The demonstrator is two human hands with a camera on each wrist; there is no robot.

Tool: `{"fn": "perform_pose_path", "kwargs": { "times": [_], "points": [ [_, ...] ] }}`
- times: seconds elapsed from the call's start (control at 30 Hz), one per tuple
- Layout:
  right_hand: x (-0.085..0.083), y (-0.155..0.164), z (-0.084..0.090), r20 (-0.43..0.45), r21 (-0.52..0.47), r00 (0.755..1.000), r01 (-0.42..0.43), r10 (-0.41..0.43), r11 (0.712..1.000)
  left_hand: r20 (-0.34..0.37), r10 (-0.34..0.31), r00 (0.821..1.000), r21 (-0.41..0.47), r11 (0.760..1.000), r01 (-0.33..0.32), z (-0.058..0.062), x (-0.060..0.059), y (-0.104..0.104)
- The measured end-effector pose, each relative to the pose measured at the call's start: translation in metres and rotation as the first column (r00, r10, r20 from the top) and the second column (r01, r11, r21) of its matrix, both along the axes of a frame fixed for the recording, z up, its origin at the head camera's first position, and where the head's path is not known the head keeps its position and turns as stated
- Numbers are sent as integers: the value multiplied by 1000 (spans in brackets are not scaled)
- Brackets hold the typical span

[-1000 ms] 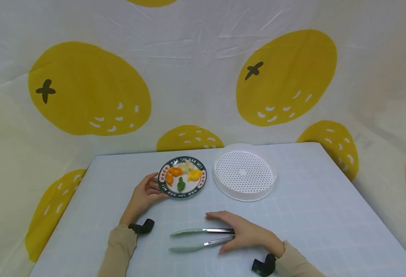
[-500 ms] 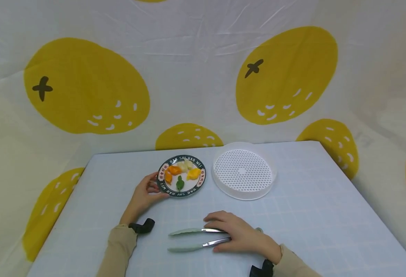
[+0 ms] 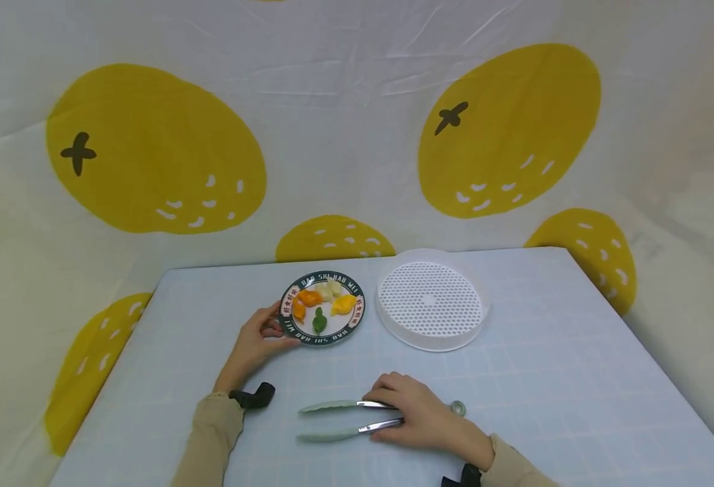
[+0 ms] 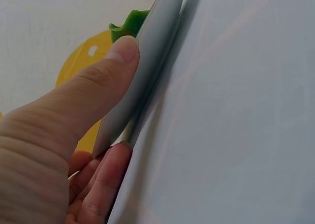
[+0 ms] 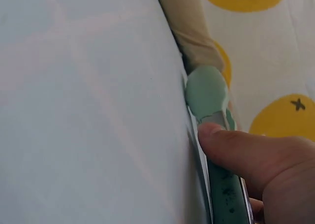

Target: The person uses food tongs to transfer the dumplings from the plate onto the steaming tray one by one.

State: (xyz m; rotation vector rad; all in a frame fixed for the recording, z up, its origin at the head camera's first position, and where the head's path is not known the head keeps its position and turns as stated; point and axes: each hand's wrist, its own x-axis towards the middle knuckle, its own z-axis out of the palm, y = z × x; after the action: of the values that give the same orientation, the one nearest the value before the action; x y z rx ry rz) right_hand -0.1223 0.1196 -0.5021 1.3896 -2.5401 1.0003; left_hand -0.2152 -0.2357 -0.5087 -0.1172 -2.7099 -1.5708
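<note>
A small round plate with a dark lettered rim holds orange, yellow, white and green dumpling-shaped pieces. My left hand pinches its left rim. In the left wrist view the thumb lies on top of the plate rim and a finger sits beneath. Metal tongs with pale green tips lie flat on the table near the front. My right hand curls over their handle end. In the right wrist view its thumb presses on one arm of the tongs.
A white round perforated steamer tray stands just right of the plate. The pale blue gridded table is backed by a white cloth printed with big yellow fruit. Black wrist mounts sit at both sleeves.
My right hand's fingers, stretched flat over the tongs a second ago, have curled in around the handles. The left hand stays on the plate rim.
</note>
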Motion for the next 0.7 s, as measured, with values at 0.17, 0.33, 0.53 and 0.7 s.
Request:
{"fn": "perform_pose_path", "kwargs": {
  "times": [0.17, 0.33, 0.53, 0.7],
  "points": [
    [0, -1, 1, 14, -11, 1000, 4, -4, 1000, 3, 0, 1000, -11, 1000, 0, 0, -1, 0],
    [-1, -3, 8, 90, 6, 994, 61, -62, 998, -3, 7, 1000, -35, 999, -7, 1, -1, 1],
    [-5, -12, 19, 98, -2, 982, 165, -164, 986, 5, 13, 1000, -33, 999, -13, 0, -2, 1],
    [-10, -20, 28, 53, -17, 962, 270, -269, 963, -14, 1, 1000, -1, 1000, -1, 0, -2, 2]
  ]
}}
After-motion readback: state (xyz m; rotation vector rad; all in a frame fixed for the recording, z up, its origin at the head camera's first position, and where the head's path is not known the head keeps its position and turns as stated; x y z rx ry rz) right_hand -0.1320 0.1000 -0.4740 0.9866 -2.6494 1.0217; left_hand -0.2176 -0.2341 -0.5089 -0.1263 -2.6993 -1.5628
